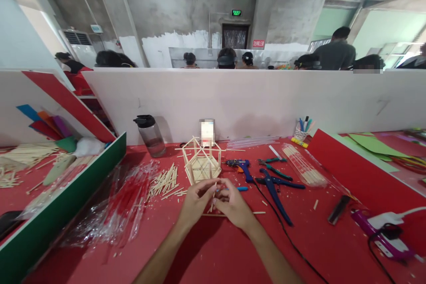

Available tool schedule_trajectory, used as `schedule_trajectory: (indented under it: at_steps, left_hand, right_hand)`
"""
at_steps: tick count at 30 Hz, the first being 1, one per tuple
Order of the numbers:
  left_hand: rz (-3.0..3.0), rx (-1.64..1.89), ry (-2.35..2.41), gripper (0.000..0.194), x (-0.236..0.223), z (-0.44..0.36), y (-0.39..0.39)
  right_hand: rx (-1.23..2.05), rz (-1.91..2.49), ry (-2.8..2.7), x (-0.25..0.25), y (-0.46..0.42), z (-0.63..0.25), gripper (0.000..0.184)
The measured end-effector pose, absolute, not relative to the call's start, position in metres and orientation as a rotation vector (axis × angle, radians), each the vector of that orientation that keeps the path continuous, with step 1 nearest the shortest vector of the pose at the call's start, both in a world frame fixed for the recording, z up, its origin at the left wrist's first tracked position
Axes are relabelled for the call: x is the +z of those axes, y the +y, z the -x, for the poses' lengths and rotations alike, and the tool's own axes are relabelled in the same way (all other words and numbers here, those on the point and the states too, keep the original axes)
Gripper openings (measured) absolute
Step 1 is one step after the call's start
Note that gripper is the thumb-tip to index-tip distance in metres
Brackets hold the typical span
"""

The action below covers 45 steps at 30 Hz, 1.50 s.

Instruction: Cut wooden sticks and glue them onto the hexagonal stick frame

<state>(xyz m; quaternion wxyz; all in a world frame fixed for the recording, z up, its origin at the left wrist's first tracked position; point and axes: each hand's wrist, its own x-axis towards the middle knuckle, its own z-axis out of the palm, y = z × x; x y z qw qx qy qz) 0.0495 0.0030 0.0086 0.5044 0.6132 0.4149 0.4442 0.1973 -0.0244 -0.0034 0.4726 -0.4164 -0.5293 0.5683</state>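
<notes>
In the middle of the head view, my left hand and my right hand meet with fingertips pinched together. Between them is a short wooden stick, partly hidden by the fingers. Just beyond the hands stands a frame of glued wooden sticks, with a many-sided base and uprights joined by slanting pieces. The fingers overlap its near edge; whether they touch it I cannot tell. A blue pen-like tool lies behind my right hand, and a longer stick lies under the hands.
Cut sticks and plastic wrap lie left. A bottle stands behind. Rightward lie a blue glue gun with its cord, green-handled pliers, a blue cutter, bagged sticks and a purple power strip.
</notes>
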Motion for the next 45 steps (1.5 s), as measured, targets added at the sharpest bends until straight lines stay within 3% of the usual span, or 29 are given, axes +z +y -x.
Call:
schedule_trajectory:
  at_steps: [15,21,26,28,31,35,42,45]
  left_hand:
    - [-1.438,1.041,0.947,0.049,0.008,-0.042,0.002]
    - [-1.285,1.063,0.975,0.046,0.005,-0.040,0.004]
    - [-1.104,0.984,0.882,0.052,0.005,-0.037,0.002]
    - [-1.079,0.968,0.864,0.052,0.006,-0.037,0.002]
    - [-1.062,0.960,0.860,0.054,0.007,-0.037,0.002]
    - [-1.029,0.966,0.862,0.055,0.008,-0.037,0.002]
    - [-1.047,0.964,0.820,0.051,0.011,-0.037,0.001]
    - [-1.065,1.006,0.786,0.044,0.012,-0.036,0.003]
  right_hand:
    - [1.322,1.071,-1.344,-0.010,-0.024,-0.191,0.041]
    - [0.885,1.371,-1.510,0.008,-0.019,-0.230,0.031]
    - [0.412,1.750,-1.365,0.018,-0.021,-0.313,0.049]
    - [0.193,2.192,-1.426,0.015,-0.028,-0.336,0.058]
    - [0.139,2.545,-1.608,0.010,-0.035,-0.351,0.067]
    - [0.136,2.650,-1.670,0.006,-0.035,-0.351,0.075]
    - [0.006,2.596,-1.727,0.019,-0.032,-0.358,0.050]
    - [0.046,2.315,-1.772,0.035,-0.040,-0.351,0.048]
